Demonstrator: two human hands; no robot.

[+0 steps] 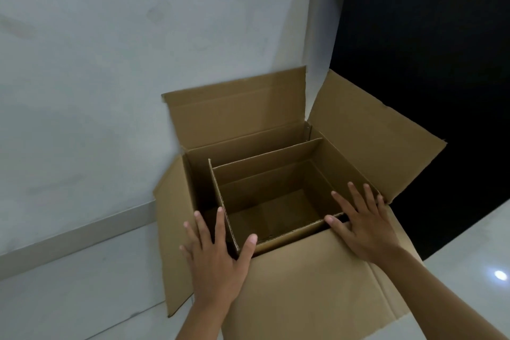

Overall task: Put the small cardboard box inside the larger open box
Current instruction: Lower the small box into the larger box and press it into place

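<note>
The larger open box (309,279) is brown cardboard and stands on the pale floor against the wall, all its flaps spread outward. The small cardboard box (276,182), also open-topped and empty, sits inside it, pushed toward the right and near walls, with a gap along the left and far sides. My left hand (218,254) hovers with fingers spread over the small box's near left corner, thumb at its near rim. My right hand (361,223) lies spread over its near right corner and the large box's near flap. Neither hand grips anything.
A white wall (138,63) rises behind the boxes, with a grey skirting strip (74,232) at its foot. A dark doorway (427,36) opens to the right. The glossy floor (474,243) shows a light reflection at the right edge.
</note>
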